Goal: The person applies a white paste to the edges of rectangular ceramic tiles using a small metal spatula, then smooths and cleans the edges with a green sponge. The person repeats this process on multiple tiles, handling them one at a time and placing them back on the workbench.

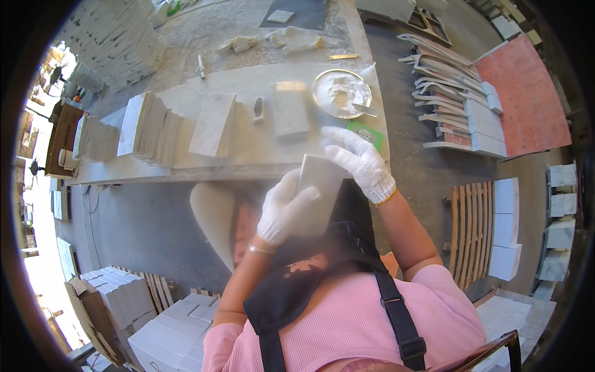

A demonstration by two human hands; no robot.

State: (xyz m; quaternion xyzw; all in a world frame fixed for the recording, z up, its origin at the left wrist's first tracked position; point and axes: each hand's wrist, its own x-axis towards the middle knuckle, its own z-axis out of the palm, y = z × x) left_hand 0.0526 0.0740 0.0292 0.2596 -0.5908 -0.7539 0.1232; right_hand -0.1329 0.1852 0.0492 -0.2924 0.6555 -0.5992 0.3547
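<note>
My left hand (285, 209), in a white knit glove, grips a pale marble tile (323, 192) by its left side, thumb across the face. The tile is held upright in front of my apron, just off the table's near edge. My right hand (361, 162), gloved too, is beside the tile's upper right corner with its fingers stretched out; whether it touches the edge I cannot tell. Beyond it lie a green square packet (365, 134) and a round tin of white paste (341, 93), with a putty knife (364, 110) resting on the rim.
Along the worktable (248, 168) stand marble tile stacks (137, 126), a leaning tile (212, 126), another tile pile (290, 111) and a small block (258, 110). Gloves (294, 40) lie farther back. Right of the table is a pallet (472, 232); boxes (176, 335) sit lower left.
</note>
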